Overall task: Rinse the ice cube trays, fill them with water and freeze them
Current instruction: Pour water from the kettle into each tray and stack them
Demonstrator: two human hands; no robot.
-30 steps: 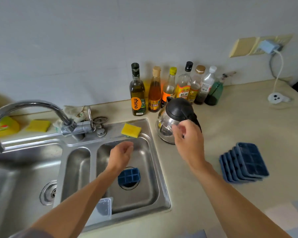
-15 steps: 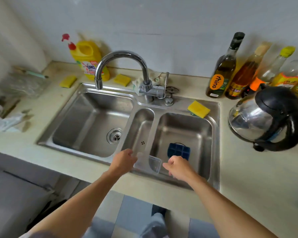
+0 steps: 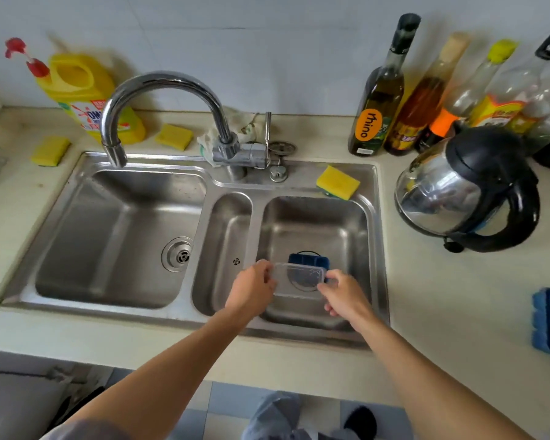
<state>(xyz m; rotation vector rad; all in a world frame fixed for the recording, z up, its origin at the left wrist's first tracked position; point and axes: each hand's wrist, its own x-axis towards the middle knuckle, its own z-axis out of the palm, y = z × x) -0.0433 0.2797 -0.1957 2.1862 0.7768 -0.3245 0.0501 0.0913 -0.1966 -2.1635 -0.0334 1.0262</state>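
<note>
Pinching clear lid (image 3: 299, 279) at opposite ends with left hand (image 3: 253, 289) and right hand (image 3: 343, 295), above blue ice cube tray (image 3: 308, 259) lying in right basin (image 3: 315, 223); judged light, thin, flexible, slick when wet, best held by rims.

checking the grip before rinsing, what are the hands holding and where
A clear plastic lid, held over the right basin: the left hand grips its left end, the right hand its right end.
</note>
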